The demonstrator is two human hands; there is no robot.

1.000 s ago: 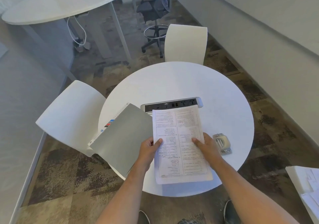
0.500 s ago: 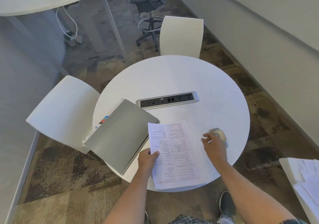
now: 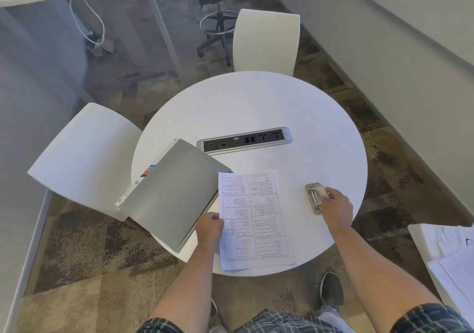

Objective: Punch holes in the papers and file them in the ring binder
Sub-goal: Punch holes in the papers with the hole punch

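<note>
A thin stack of printed papers (image 3: 256, 219) lies flat at the near edge of the round white table (image 3: 256, 106), its bottom overhanging slightly. My left hand (image 3: 209, 226) pinches the stack's left edge. To the right, my right hand (image 3: 336, 207) rests on a small metal hole punch (image 3: 315, 196), fingers over its near end. A closed grey ring binder (image 3: 174, 199) lies at an angle on the table's left side, partly off the edge, touching the papers' top-left corner.
A recessed power and socket strip (image 3: 245, 141) crosses the table's middle. White chairs stand at the left (image 3: 84, 158) and at the far side (image 3: 266, 40). More papers (image 3: 454, 258) lie on a white surface at the lower right. A wall runs along the right.
The papers came down from being held in both hands to lying on the table. My right hand let go of them and moved right onto the hole punch.
</note>
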